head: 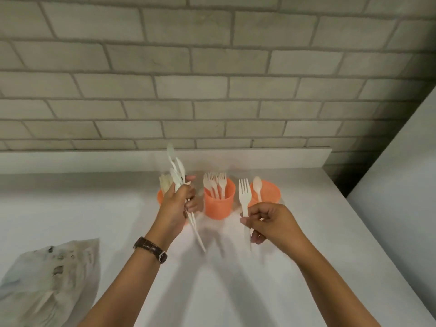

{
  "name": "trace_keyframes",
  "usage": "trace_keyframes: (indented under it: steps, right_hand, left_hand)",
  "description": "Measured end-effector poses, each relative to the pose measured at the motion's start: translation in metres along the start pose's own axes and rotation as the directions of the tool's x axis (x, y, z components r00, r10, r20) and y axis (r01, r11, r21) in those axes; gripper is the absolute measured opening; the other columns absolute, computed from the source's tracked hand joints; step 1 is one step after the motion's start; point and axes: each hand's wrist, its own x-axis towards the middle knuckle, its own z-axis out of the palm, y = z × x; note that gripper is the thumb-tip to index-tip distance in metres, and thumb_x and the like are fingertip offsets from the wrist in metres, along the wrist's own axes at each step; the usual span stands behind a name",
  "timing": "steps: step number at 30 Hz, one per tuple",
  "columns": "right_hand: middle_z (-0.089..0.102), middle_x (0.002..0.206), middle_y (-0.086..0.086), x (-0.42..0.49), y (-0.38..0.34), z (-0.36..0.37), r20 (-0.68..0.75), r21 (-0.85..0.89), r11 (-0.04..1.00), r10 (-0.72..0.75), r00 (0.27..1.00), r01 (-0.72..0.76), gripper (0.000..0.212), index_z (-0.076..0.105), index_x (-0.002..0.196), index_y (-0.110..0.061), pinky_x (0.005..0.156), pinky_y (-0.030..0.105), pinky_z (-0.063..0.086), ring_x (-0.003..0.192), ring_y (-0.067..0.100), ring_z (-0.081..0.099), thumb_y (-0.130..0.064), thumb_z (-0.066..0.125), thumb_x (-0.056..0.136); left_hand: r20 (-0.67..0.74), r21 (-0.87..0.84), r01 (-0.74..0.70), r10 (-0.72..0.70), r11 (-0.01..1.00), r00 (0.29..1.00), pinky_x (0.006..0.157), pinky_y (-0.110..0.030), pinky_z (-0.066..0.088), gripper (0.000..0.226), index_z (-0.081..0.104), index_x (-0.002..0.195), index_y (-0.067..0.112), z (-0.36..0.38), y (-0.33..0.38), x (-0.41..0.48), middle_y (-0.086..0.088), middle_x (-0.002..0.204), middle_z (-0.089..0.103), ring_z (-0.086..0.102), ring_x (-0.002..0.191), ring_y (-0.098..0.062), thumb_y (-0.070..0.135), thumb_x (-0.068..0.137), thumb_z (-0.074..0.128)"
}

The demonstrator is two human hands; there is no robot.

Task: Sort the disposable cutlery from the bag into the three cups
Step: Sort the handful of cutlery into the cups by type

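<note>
Three orange cups stand in a row near the back of the white counter. The left cup (160,197) is mostly hidden behind my left hand and holds pale cutlery. Several forks stand in the middle cup (219,205), and the right cup (271,192) holds one spoon (257,185). My left hand (177,204) grips a bunch of white cutlery (175,171) upright in front of the left cup. My right hand (271,223) pinches a single white fork (244,197) by its handle, tines up, between the middle and right cups.
The crumpled plastic bag (52,279) lies at the counter's lower left. A grey brick wall rises behind a low white backsplash (283,159). The counter's right edge (377,244) runs diagonally, with a white panel beyond it.
</note>
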Motion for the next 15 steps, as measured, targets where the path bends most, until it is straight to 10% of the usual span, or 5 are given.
trace_keyframes:
  steps: [9, 15]
  right_hand:
    - [0.059, 0.067, 0.002, 0.097, -0.032, 0.033, -0.257, -0.124, 0.969, -0.237, 0.937, 0.212, 0.032, 0.048, 0.062, -0.022, 0.055, 0.022, 0.048, 0.053, 0.011, 0.062, -0.007, 0.073, 0.075]
    - [0.059, 0.065, 0.001, 0.142, -0.011, 0.047, -0.236, -0.248, 0.956, -0.215, 0.948, 0.155, 0.018, 0.055, 0.071, -0.015, 0.061, 0.028, 0.047, 0.055, 0.016, 0.061, -0.006, 0.070, 0.075]
  left_hand:
    - [0.051, 0.232, -0.009, -0.003, 0.973, 0.999, 0.040, -0.016, 0.025, 0.042, 0.058, 0.109, 0.018, -0.058, 0.013, -0.025, 0.004, 0.064, 0.038, 0.028, 0.042, -0.005, 0.035, 0.075, 0.074]
    - [0.258, -0.006, 0.113, -0.108, 0.994, 0.960, 0.062, -0.028, 0.036, 0.059, 0.051, 0.116, 0.009, -0.068, 0.020, -0.029, -0.007, 0.083, 0.051, 0.042, 0.062, -0.017, -0.001, 0.058, 0.042]
